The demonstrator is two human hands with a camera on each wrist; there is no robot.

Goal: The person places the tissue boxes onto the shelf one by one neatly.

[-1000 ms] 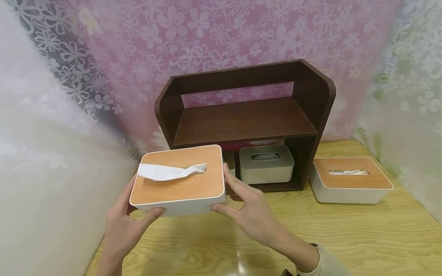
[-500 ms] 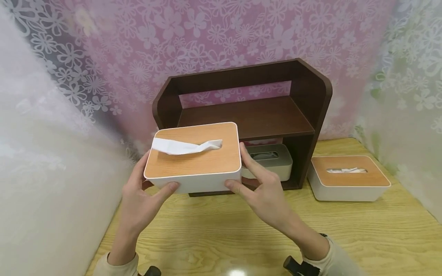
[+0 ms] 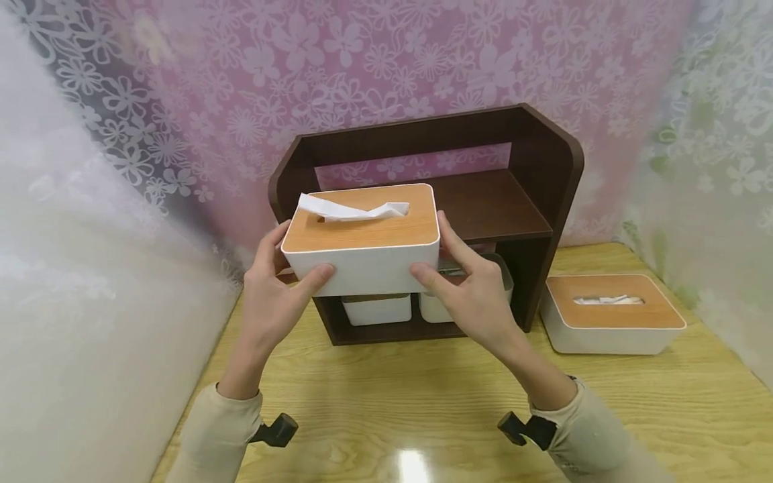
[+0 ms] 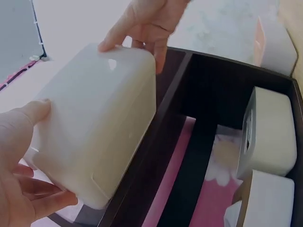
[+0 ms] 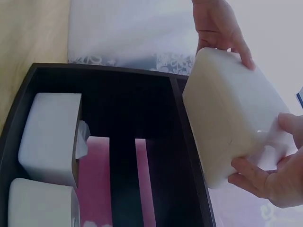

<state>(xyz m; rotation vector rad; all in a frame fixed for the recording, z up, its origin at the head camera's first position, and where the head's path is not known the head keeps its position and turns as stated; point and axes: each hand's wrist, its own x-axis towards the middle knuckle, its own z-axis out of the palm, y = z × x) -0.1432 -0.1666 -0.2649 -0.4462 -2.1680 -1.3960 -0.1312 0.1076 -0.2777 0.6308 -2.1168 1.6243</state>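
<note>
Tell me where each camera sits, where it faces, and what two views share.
Head: worn on the head, facing forward and down at the held tissue box, shelf and table; left hand, right hand and sleeves show.
Left wrist: on that wrist, looking across the held tissue box and shelf toward the right hand; both hands show.
Right wrist: on that wrist, looking across them toward the left hand; both hands show.
Shared: both wrist views show the cream box and white box in the shelf's lower level.

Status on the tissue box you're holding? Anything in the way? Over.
Left hand, right hand: both gripping. Tissue box raised off the table. Possibly in the way: shelf unit, close behind.
</note>
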